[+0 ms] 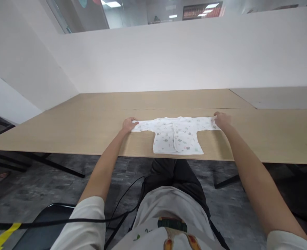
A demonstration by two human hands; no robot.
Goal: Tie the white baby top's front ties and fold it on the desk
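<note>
Grey floor (64,191) shows nearest, and, taking the centre of the table as the dial, a dark chair (51,234) sits at about 8 o'clock, crossed by a black cable (70,220). Beyond is the pale wood table (90,121), and on it, at the centre, a small white printed shirt (165,137), collar towards 12 and hem towards 6, just inside the near edge. At 9 o'clock the left hand (129,124) pinches one cuff, thumb on top. At 3 o'clock the right hand (222,121) is at the other cuff, too blurred to tell whether it pinches the cloth or only rests there. Spreading looks nearly done: the body lies flat, front panels together, both sleeves drawn straight out sideways. What seems left is slight: faint creases to smooth and the left cuff to be let go; no fold across the body has been made. Past the table, at 12, rises a white wall (155,59), topped by a window (132,17).
</note>
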